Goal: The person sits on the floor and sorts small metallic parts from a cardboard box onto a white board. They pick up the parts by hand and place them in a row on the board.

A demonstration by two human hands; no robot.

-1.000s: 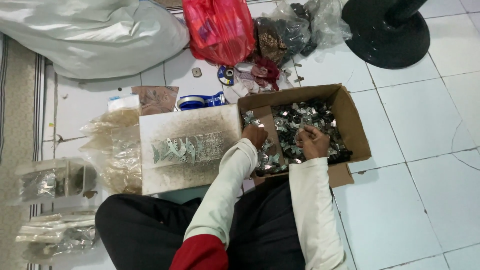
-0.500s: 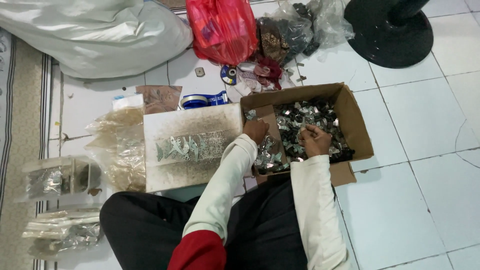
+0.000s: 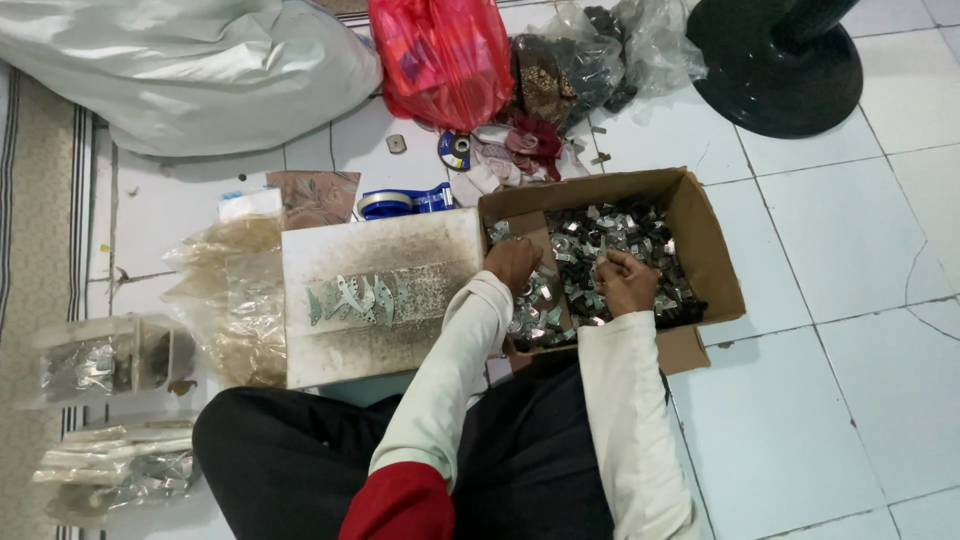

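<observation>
My hands dig in a box of little metal bits.

In the middle of the frame, my left hand [image 3: 512, 264] and right hand [image 3: 626, 282] sit apart, fingers curled into shiny small metal pieces [image 3: 610, 245] filling the open brown cardboard box [image 3: 705, 245]; I cannot tell what they grip.

left hand [image 3: 512, 262] shifted slightly, right hand [image 3: 625, 281] curled tighter

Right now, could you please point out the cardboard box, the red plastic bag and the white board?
cardboard box [image 3: 712, 238]: head view, right wall.
red plastic bag [image 3: 440, 60]: head view, middle of bag.
white board [image 3: 370, 250]: head view, upper bare face.
</observation>
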